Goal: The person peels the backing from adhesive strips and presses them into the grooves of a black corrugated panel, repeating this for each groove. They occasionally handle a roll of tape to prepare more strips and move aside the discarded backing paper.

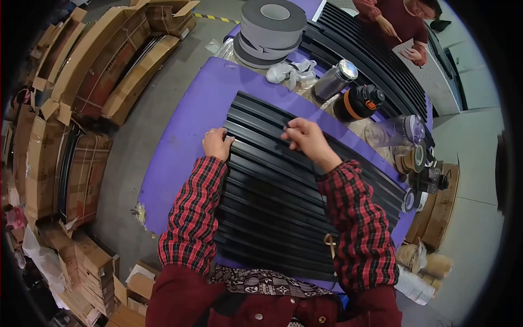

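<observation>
Long black ribbed strips (261,188) lie side by side across the purple-covered table (180,131) in front of me. My left hand (217,145) is at their left ends, its fingers curled and its thumb against the end of one strip. Over the upper strips, my right hand (306,140) is closed in a pinch. Whatever may be between its fingertips is too small to make out. A thin tan loop (329,240) shows beside my right forearm, low on the strips.
Grey tape rolls (272,32) are stacked at the table's back. Along the far side stand a steel flask (333,80), a black-and-orange bottle (357,103) and a clear jug (400,131). More black strips lie beyond, near another person (400,30). Cardboard boxes (87,174) fill the left.
</observation>
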Demonstrator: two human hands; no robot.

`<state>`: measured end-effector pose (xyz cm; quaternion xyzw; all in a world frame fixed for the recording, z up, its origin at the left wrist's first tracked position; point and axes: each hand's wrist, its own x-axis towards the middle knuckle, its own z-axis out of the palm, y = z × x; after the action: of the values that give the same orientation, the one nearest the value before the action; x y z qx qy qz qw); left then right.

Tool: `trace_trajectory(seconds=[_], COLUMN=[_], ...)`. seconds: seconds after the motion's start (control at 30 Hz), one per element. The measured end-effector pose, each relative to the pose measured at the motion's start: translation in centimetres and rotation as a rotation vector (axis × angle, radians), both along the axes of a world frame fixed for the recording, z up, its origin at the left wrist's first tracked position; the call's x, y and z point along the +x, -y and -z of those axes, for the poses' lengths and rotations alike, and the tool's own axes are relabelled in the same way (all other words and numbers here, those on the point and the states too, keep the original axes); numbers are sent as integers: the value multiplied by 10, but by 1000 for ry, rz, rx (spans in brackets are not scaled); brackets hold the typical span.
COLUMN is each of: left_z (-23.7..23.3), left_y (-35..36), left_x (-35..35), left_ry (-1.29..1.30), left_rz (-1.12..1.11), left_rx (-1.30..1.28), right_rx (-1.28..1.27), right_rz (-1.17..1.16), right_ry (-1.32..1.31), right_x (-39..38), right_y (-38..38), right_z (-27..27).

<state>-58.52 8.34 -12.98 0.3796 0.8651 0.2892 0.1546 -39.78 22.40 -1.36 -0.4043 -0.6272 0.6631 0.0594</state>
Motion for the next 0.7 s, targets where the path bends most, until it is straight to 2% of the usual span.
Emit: trace_trajectory(seconds=[0.03, 0.1, 0.13, 0.2, 0.37, 0.57, 0.7], left_z=[4, 7, 8, 5, -3, 4, 7], left_y=[0, 5, 5, 6, 6, 9, 9], left_x=[-6, -14, -17, -24, -25, -25, -26], left_ry=[15, 266, 197, 236, 277, 162, 177], left_rz=[-5, 36, 93, 79, 52, 88, 80], left_rx=[-7, 155, 189, 197, 232, 325, 339], right_rx=[-50, -47, -69, 40, 148, 161, 196], right_rz=[5, -7, -18, -61, -39, -26, -23], right_ry=[-1, -10, 36, 104, 98, 231, 260], right_x=[-17, -45, -55, -69, -92, -112, -116], right_y=[6, 18, 25, 33, 48, 50, 52], right_z=[12, 34, 42, 55, 64, 84, 90])
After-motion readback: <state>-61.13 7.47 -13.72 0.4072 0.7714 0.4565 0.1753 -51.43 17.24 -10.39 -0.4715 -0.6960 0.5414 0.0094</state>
